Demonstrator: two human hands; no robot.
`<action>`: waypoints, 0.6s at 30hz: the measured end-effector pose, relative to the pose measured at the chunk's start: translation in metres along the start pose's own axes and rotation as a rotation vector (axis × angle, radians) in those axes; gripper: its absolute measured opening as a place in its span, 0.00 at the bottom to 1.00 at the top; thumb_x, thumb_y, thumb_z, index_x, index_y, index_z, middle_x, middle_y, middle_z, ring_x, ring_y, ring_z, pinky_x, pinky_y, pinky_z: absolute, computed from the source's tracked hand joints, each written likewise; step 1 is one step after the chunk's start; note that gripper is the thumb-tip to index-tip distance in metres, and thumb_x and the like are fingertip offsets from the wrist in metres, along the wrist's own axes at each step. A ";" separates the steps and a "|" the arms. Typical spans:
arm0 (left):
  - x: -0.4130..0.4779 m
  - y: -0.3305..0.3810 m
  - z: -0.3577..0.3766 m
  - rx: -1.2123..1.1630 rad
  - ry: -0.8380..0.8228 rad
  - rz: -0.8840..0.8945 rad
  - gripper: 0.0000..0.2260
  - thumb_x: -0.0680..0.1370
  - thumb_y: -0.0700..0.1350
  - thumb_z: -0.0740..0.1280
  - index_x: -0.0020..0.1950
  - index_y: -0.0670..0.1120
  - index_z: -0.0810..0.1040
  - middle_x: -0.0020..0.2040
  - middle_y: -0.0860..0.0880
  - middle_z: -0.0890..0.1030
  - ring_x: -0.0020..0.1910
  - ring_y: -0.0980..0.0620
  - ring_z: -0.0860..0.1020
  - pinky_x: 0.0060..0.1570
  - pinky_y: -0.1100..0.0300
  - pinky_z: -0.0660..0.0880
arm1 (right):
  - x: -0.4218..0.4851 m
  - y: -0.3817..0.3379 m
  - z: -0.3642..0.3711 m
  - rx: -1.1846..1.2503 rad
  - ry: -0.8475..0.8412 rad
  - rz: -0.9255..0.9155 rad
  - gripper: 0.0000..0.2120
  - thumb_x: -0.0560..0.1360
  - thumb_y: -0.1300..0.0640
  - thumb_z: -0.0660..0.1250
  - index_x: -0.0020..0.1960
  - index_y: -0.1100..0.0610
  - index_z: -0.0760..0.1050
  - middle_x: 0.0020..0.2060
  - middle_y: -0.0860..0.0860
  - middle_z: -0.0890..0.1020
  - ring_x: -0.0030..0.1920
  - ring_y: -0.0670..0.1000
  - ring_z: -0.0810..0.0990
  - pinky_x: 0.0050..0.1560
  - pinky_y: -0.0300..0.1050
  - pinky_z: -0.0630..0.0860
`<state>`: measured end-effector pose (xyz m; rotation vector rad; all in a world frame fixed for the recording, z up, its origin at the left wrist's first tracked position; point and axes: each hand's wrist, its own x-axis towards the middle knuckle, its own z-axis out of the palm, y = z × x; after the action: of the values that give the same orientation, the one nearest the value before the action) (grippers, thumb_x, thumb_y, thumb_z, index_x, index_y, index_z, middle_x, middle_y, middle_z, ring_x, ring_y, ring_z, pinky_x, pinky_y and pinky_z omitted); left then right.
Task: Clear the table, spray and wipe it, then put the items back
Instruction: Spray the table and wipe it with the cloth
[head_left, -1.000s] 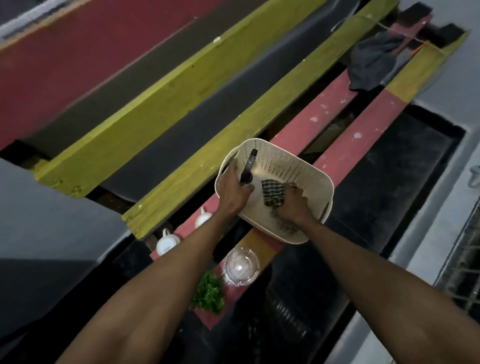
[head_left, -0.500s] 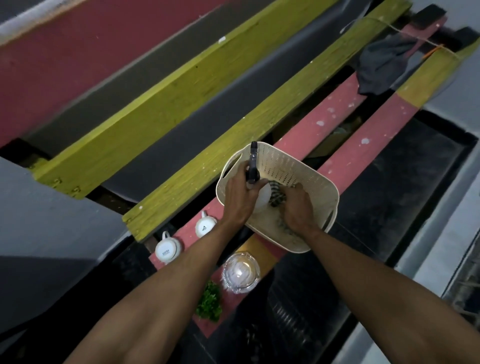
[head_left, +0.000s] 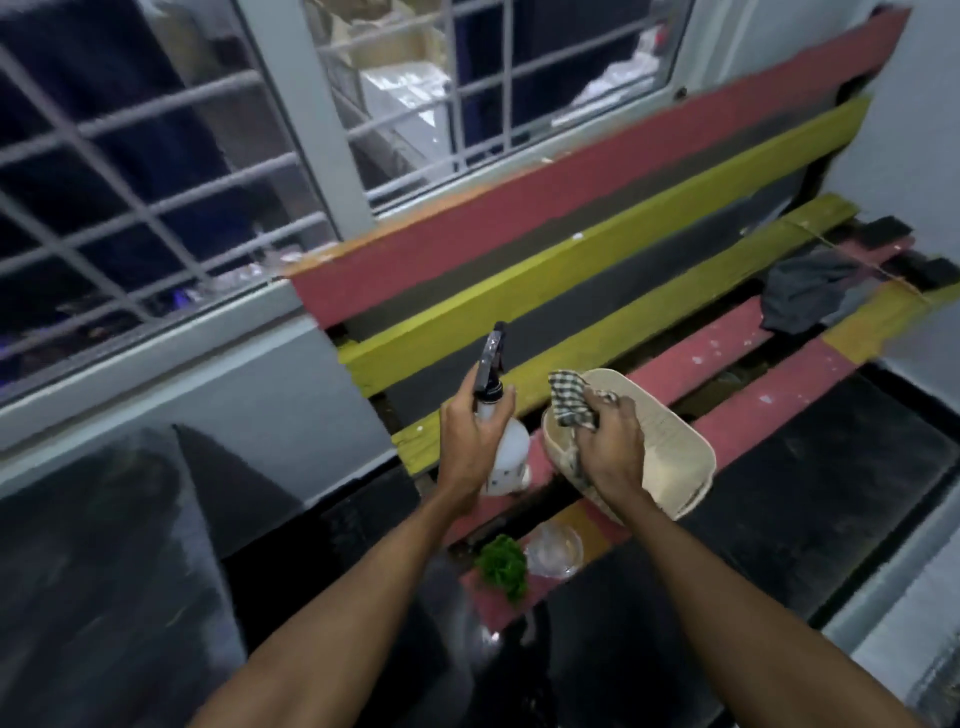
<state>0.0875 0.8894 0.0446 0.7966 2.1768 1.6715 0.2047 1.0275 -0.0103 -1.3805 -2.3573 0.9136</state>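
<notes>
Fingers of the left hand (head_left: 470, 447) are wrapped tight around the neck of one spray bottle (head_left: 506, 452), thumb up near the black trigger head. The bottle stands nearly upright, its long axis running top to bottom, nozzle tipped away toward the yellow plank (head_left: 597, 270). Fingers of the right hand (head_left: 610, 452) are bunched and pinching one checked cloth (head_left: 571, 402), which sticks up above the knuckles, with a tail hanging down toward the basket.

Just behind and under the right hand sits one cream basket (head_left: 670, 447), tilted, resting across the red slats (head_left: 779, 395) of the slatted table. The two hands are close together, the bottle just left of the cloth, neither touching the other.

Nearer the body, on the slat ends below the hands, lie one glass bowl (head_left: 553, 556) and one bunch of green leaves (head_left: 501, 566), side by side. Far off to the right, one dark rag (head_left: 805, 296) is heaped on the slats.

As I judge it, the surface to spray lies ahead of and below the nozzle, so the left hand leads and the right, already over the slats, follows with the cloth. Bowl, leaves and basket would probably need lifting off first.
</notes>
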 end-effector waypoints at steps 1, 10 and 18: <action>-0.010 0.004 -0.028 -0.004 0.053 -0.026 0.17 0.80 0.46 0.70 0.67 0.41 0.78 0.48 0.52 0.84 0.47 0.62 0.81 0.43 0.64 0.74 | -0.014 -0.023 0.005 0.008 -0.018 -0.026 0.26 0.74 0.62 0.65 0.71 0.51 0.73 0.58 0.57 0.72 0.55 0.63 0.77 0.56 0.53 0.76; -0.123 -0.038 -0.308 -0.057 0.560 -0.198 0.05 0.78 0.49 0.72 0.47 0.49 0.84 0.39 0.47 0.84 0.37 0.57 0.79 0.40 0.58 0.74 | -0.184 -0.229 0.115 0.099 -0.201 -0.250 0.28 0.71 0.62 0.68 0.70 0.50 0.75 0.57 0.57 0.75 0.59 0.59 0.75 0.61 0.46 0.70; -0.223 -0.124 -0.539 0.039 0.609 -0.185 0.03 0.81 0.45 0.69 0.53 0.50 0.83 0.49 0.53 0.84 0.50 0.60 0.81 0.52 0.70 0.74 | -0.342 -0.363 0.227 0.035 -0.329 -0.394 0.26 0.69 0.62 0.69 0.67 0.51 0.78 0.59 0.56 0.80 0.62 0.59 0.76 0.62 0.49 0.72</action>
<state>-0.0512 0.3095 0.0594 0.0729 2.5684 1.9567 0.0146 0.5211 0.0753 -0.7491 -2.6980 1.1172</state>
